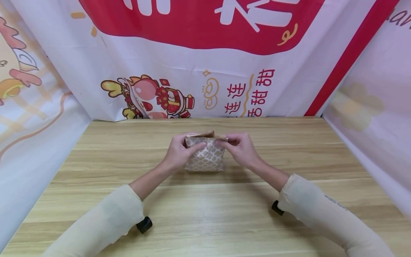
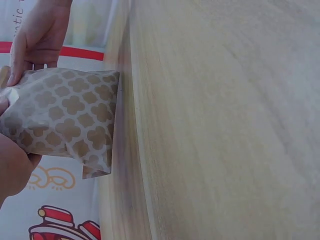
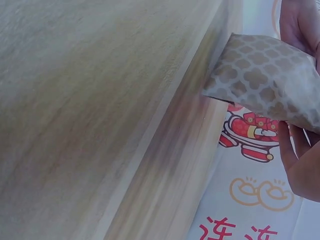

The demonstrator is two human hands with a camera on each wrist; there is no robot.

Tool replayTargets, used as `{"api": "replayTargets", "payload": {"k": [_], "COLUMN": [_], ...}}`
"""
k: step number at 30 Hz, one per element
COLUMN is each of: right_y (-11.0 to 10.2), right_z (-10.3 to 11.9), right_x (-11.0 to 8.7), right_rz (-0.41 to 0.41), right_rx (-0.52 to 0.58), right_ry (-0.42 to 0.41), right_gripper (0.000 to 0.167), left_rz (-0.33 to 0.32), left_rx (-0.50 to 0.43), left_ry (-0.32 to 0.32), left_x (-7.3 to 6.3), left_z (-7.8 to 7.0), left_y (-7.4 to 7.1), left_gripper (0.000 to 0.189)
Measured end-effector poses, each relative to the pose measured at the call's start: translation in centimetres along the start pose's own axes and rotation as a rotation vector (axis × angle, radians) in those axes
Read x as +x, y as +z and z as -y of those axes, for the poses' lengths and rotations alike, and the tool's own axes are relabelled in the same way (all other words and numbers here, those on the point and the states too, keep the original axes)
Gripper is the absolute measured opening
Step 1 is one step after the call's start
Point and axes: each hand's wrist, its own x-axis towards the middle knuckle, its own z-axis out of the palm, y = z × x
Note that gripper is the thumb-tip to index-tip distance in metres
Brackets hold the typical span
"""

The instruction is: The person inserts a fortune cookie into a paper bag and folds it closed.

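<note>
both hands on it now, left hand (image 1: 177, 153) and right hand (image 1: 239, 147) with fingers curled, pinching the top edge of the patterned paper bag (image 1: 204, 154) mid-table (image 1: 205, 214), light, crinkly, likely tear-prone, best held at that folded rim.

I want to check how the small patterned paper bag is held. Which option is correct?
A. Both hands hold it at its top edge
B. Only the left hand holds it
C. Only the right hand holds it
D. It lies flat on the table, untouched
A: the left hand and the right hand each pinch the top of the patterned paper bag, one at each side.
</note>
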Motion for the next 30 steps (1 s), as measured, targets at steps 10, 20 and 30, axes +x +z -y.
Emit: {"api": "replayTargets", "payload": {"k": [10,20,30], "right_y": [0.14,0.16,0.33], "right_z": [-0.19,-0.02,0.03], "right_x": [0.1,0.05,-0.07], "right_rz": [-0.021,-0.013,0.027], "right_rx": [-0.04,-0.072,-0.082], "right_ry": [0.045,0.034,0.033], "right_gripper": [0.015,0.016,0.015], "left_rz": [-0.087,-0.077,-0.071], "left_rx": [0.01,0.036,0.089], "left_ry": [0.019,-0.015,-0.017], "left_x": [0.06,0.08,0.24], "left_z": [-0.04,-0.2,-0.45], "left_y": [-0.46,-0.58,-0.84], "left_gripper": [0.021,0.025,0.034]}}
